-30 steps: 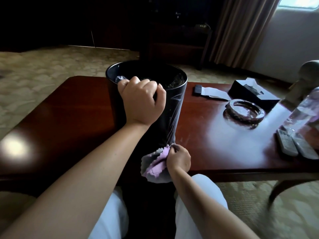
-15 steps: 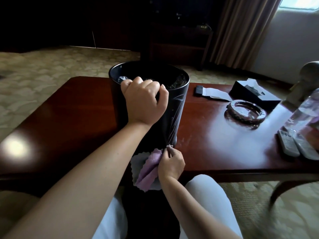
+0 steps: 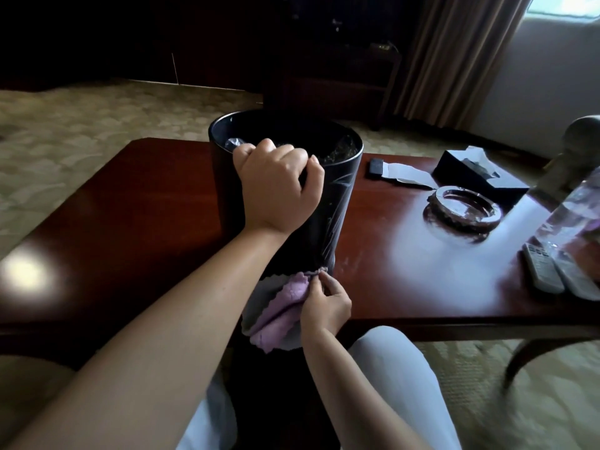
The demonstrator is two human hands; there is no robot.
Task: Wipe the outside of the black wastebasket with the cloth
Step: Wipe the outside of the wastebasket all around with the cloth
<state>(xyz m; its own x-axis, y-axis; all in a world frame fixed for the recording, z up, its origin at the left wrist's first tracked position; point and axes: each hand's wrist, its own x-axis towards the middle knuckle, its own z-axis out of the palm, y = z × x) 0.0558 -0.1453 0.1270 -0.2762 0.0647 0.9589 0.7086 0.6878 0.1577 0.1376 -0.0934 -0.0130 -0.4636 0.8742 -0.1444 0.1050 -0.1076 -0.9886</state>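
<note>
Tabletop (image 3: 130, 222): cloth (image 3: 279, 306) left of right-hand grip (image 3: 326, 303).

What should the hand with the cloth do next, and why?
Probably slide the cloth up the near side of the black wastebasket. The right hand pinches it at the basket's base, so the wall above looks unwiped, and the left hand grips the rim, steadying it for an upward stroke.

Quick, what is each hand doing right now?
Left hand: grips the rim of the wastebasket.
Right hand: pinches the cloth.
</note>
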